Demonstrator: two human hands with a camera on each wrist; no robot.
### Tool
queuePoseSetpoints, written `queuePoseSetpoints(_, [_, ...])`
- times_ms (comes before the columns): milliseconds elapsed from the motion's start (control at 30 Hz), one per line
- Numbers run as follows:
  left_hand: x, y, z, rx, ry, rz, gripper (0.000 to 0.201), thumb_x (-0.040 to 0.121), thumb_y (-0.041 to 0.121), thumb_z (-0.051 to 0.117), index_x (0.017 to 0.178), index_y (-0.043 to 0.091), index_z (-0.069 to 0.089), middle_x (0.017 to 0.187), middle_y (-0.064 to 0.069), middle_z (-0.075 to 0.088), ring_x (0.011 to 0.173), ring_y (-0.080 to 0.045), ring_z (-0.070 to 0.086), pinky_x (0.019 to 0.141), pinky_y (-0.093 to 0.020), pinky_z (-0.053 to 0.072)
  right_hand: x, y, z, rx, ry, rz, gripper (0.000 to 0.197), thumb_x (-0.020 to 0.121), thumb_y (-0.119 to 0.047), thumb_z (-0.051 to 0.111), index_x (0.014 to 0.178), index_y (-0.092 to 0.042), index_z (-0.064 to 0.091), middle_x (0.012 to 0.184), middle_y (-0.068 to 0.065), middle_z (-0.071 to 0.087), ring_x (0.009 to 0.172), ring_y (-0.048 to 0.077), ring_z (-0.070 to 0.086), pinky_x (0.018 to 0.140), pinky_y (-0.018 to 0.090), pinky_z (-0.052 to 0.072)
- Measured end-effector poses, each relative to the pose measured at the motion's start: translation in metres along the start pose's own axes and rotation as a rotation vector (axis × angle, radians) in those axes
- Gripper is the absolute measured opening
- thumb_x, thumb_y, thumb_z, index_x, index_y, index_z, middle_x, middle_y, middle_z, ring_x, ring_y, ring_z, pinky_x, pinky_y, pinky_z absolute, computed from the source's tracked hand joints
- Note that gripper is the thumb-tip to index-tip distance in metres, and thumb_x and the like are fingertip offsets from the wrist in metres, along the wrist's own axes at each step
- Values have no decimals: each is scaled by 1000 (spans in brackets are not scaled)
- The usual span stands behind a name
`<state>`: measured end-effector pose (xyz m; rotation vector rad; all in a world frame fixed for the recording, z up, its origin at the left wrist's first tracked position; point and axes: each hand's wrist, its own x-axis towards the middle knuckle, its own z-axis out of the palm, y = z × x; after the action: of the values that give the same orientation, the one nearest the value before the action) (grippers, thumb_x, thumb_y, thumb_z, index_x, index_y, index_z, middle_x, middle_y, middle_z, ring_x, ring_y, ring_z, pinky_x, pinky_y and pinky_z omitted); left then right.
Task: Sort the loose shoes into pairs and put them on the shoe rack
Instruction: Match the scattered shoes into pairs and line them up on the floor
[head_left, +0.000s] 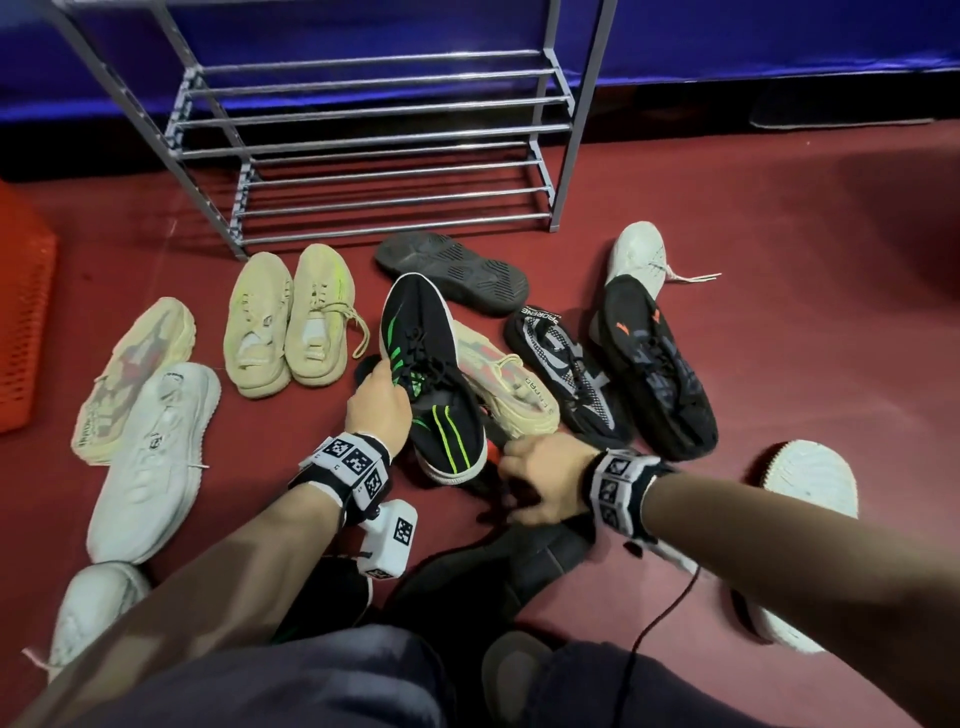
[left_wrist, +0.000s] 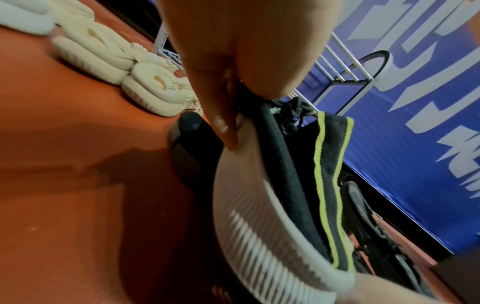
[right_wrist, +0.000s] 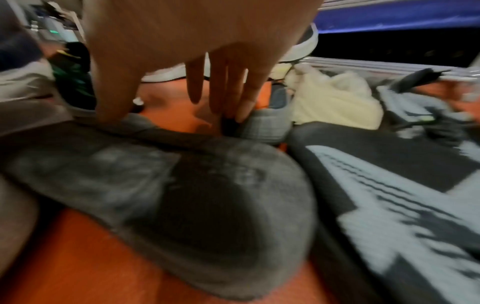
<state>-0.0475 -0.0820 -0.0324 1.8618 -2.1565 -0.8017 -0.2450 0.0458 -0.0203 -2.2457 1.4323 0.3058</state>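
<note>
A black shoe with green stripes (head_left: 431, 374) lies tilted on the shoe pile before the empty metal shoe rack (head_left: 374, 145). My left hand (head_left: 387, 376) grips it at its side; in the left wrist view the fingers (left_wrist: 223, 127) pinch its white ribbed sole (left_wrist: 259, 216). My right hand (head_left: 514, 483) hovers just behind that shoe's heel, fingers (right_wrist: 221, 92) straight and pointing down over a dark shoe (right_wrist: 194, 195) lying sole up. It holds nothing. A beige pair (head_left: 291, 322) stands side by side left of the pile.
Loose on the red floor: a white shoe (head_left: 156, 457), an upturned beige shoe (head_left: 135, 364), a black sole-up shoe (head_left: 452, 270), a beige shoe (head_left: 509, 384), a black-and-white knit shoe (head_left: 566, 369), a black shoe with orange logo (head_left: 654, 364), more white shoes (head_left: 810, 478). An orange crate (head_left: 21, 322) stands far left.
</note>
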Motion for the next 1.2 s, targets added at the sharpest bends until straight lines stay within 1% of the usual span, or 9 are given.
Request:
queuePoseSetpoints(333, [-38,-57,-29,117,-109,76,49,93,8,39,142,12,37,122,-18,59,110,-39,55,93,-43,42,42,-83,33,-333,-417,-202,100,65,-45,82,143,-10,29,142,13,32,124,33,41,98,46,38])
queuePoseSetpoints(433, [-45,-66,-32,125,-122,67,48,93,8,39,141,12,38,119,-18,60,108,-38,55,91,-42,42,37,-102,39,-337,-414,-183,52,99,-23,32,148,-5,24,152,16,24,133,35,35,102,50,35])
queuePoseSetpoints(533, [-47,-71,-33,115,-128,54,46,93,8,39,139,12,41,116,-17,60,107,-38,56,90,-41,42,34,-109,53,-272,-331,-151,63,94,-31,2,149,-7,21,146,18,33,121,38,46,91,50,42])
queuePoseSetpoints(600, [-45,-71,-32,100,-121,53,46,93,8,38,139,12,40,115,-17,60,107,-38,56,91,-42,42,33,-109,48,-60,-412,17,71,90,-45,7,149,-10,23,143,21,37,121,39,47,96,50,41])
queuePoseSetpoints(700, [-41,-71,-32,58,-94,46,46,93,7,38,138,12,42,115,-17,61,106,-39,56,92,-43,44,39,-96,30,259,-472,129,93,72,-29,78,147,-10,26,142,17,39,124,31,45,99,38,41])
queuePoseSetpoints(900, [-24,-70,-54,-12,72,-5,48,92,5,39,140,13,43,118,-19,62,108,-42,56,93,-43,43,53,-56,-9,1060,-363,89,57,42,-39,71,82,2,72,67,-12,65,69,-19,53,72,6,39])
queuePoseSetpoints(1000, [-7,-73,-74,-60,201,-102,48,93,6,39,141,10,41,118,-24,61,108,-44,56,92,-43,43,47,-44,-29,1515,-213,233,10,35,-14,66,44,-17,67,48,-8,62,49,-2,56,63,22,43])
queuePoseSetpoints(1100, [7,-79,-91,-123,356,-187,48,93,6,39,141,6,41,121,-25,60,112,-43,54,95,-44,42,48,-33,-38,1794,-98,300,38,42,-4,57,73,10,72,66,19,68,57,25,66,60,26,55])
queuePoseSetpoints(1200, [10,-85,-100,-164,477,-257,48,92,4,38,140,7,42,121,-24,60,114,-43,54,95,-43,41,56,-23,-44,1957,193,387,66,58,-7,57,121,10,52,107,28,53,91,36,59,89,51,51])
